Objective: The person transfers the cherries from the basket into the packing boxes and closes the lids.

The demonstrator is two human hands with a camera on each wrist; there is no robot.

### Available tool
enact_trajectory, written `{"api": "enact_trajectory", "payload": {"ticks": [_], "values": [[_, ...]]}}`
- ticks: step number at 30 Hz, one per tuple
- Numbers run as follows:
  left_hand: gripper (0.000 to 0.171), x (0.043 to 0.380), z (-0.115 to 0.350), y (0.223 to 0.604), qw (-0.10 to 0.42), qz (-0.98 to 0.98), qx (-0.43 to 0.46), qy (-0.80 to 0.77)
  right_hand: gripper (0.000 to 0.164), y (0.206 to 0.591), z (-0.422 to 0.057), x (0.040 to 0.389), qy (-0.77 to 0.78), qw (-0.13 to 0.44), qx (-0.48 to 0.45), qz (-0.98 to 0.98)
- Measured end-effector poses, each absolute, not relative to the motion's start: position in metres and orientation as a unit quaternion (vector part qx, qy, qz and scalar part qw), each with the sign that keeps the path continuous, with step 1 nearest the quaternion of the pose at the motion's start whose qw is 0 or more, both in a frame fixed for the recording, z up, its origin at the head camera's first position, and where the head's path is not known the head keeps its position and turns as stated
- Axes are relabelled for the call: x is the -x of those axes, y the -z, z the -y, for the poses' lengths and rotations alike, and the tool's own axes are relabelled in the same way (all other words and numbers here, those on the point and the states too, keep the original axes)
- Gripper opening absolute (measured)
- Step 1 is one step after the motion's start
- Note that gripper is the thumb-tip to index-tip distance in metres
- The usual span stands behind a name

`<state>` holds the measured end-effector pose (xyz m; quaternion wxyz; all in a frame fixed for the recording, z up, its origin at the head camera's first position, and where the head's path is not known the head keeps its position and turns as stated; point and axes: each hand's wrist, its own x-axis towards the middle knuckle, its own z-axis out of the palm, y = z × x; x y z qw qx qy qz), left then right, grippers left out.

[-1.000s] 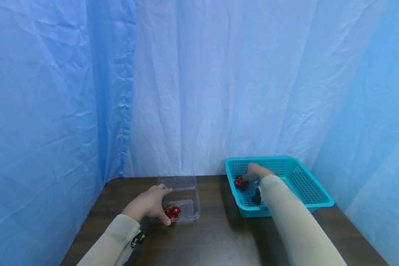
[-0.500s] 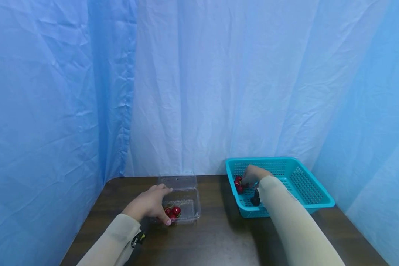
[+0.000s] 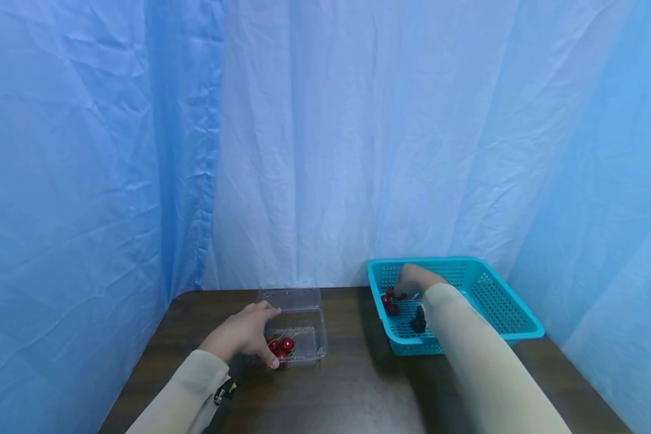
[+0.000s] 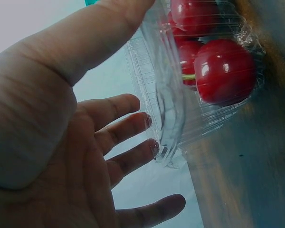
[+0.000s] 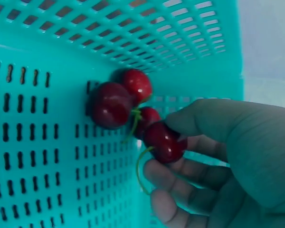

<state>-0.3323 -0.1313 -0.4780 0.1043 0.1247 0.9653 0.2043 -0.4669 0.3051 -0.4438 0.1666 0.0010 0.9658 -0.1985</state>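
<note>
In the head view, my left hand rests on the left side of a clear plastic clamshell box, thumb near its front corner. Several red cherries lie inside near that thumb. The left wrist view shows fairly straight fingers touching the box's wall. My right hand reaches into a turquoise basket. In the right wrist view, its thumb and fingers hold a dark red cherry with a green stem. Other cherries lie beside it against the basket's wall.
The box's lid lies folded back behind it. Both containers stand on a dark wooden table, the basket to the right. Pale blue curtains hang behind the table and along both sides.
Inside the basket my right hand has shifted only slightly among the cherries, and one cherry now lies a little nearer the front. My left hand and the box have stayed in place.
</note>
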Motion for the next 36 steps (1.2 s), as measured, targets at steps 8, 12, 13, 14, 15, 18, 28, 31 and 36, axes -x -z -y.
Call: {"api": "enact_trajectory", "payload": {"ticks": [8,12,13,14,15,18,28,31,36], "values": [[0.117,0.333,0.131,0.479,0.104,-0.965,-0.123,-0.207,0.020,0.420,-0.305,0.465,0.228,0.142,0.008,-0.963],[0.117,0.332,0.132,0.480,0.106,-0.965,-0.121,-0.206,0.019,0.410,-0.303,0.464,0.237,0.126,0.017,-0.963],[0.117,0.332,0.132,0.480,0.106,-0.965,-0.122,-0.206,0.023,0.408,-0.302,0.463,0.236,0.124,0.020,-0.963],[0.117,0.332,0.132,0.480,0.106,-0.965,-0.122,-0.205,0.024,0.405,-0.300,0.461,0.237,0.123,0.021,-0.964],[0.117,0.332,0.132,0.480,0.105,-0.966,-0.123,-0.204,0.020,0.403,-0.299,0.459,0.237,0.118,0.019,-0.964],[0.117,0.332,0.132,0.480,0.104,-0.966,-0.124,-0.202,0.016,0.397,-0.293,0.454,0.236,0.100,0.018,-0.966],[0.117,0.333,0.132,0.480,0.104,-0.966,-0.124,-0.202,0.027,0.383,-0.261,0.439,0.231,0.039,0.086,-0.968],[0.117,0.333,0.132,0.481,0.105,-0.966,-0.124,-0.201,0.023,0.382,-0.244,0.434,0.234,0.032,0.102,-0.966],[0.118,0.334,0.132,0.481,0.104,-0.966,-0.125,-0.201,0.019,0.383,-0.213,0.425,0.238,0.032,0.127,-0.962]]}}
